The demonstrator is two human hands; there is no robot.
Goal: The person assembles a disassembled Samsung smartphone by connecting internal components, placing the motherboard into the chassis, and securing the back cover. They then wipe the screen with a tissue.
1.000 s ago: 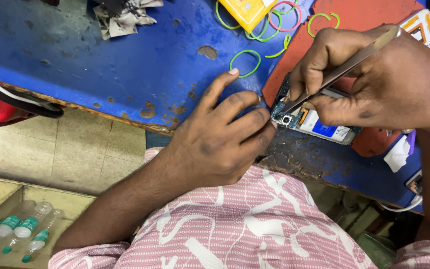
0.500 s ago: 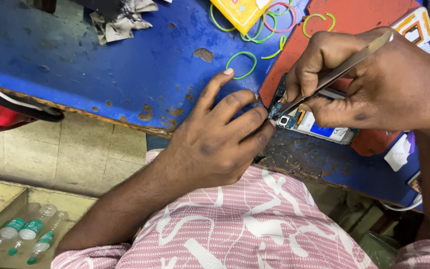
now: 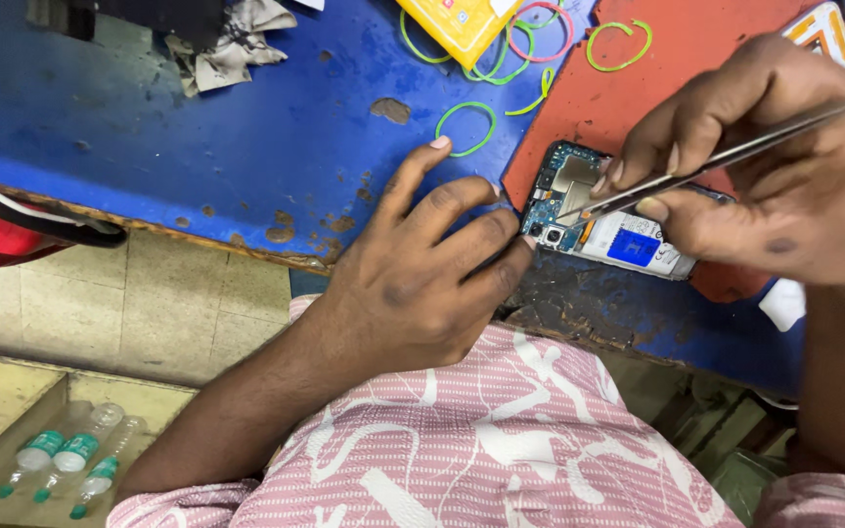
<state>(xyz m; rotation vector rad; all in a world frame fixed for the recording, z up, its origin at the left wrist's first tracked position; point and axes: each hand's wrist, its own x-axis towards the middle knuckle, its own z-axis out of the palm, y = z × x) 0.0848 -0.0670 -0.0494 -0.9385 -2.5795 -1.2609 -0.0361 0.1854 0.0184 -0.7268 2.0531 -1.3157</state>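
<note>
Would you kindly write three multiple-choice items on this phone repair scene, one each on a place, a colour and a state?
1. Where does the opened phone lie?
A. on the red mat
B. on the floor tiles
C. in the wooden tray

2. What colour is the rubber band nearest the left hand?
A. black
B. green
C. white

3. How does the right hand stand?
A. open and empty
B. flat on the bench
C. pinching metal tweezers

Answers: 1 A, the phone rests on the mat's edge atop the blue bench; 2 B, the loop by the index fingertip is green; 3 C, the tweezers' tips reach the phone's exposed board while the left hand steadies its corner.
</note>
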